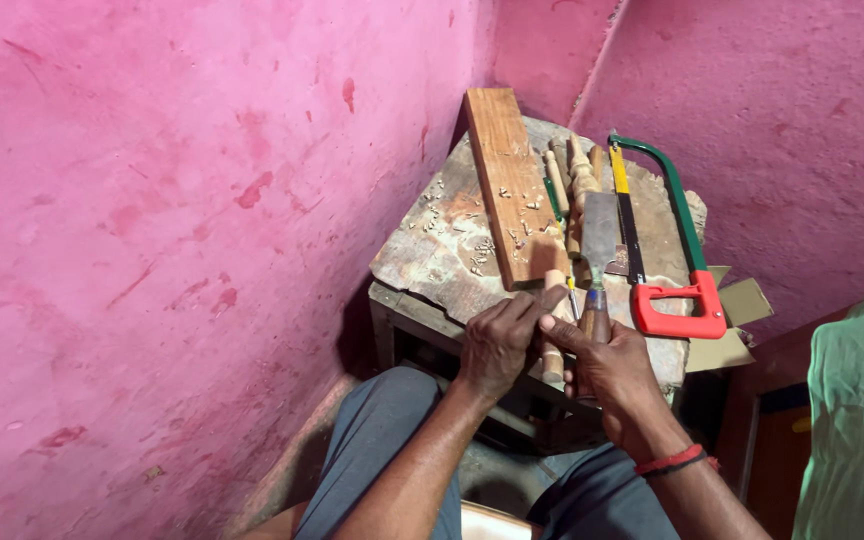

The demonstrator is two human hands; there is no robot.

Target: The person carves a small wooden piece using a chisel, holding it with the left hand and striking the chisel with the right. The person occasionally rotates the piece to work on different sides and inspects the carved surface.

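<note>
My left hand grips a turned wooden piece at the near edge of a worn wooden work table. My right hand is closed around the handle of a broad flat chisel, whose blade points away across the table. The index finger of that hand reaches toward the wooden piece. A red thread band circles my right wrist. The lower end of the wooden piece is hidden behind my hands.
A long wooden plank lies on the table with wood chips around it. Turned wooden spindles and a green-framed hacksaw with a red handle lie to the right. Pink walls close in on the left and behind. Cardboard sticks out at the right.
</note>
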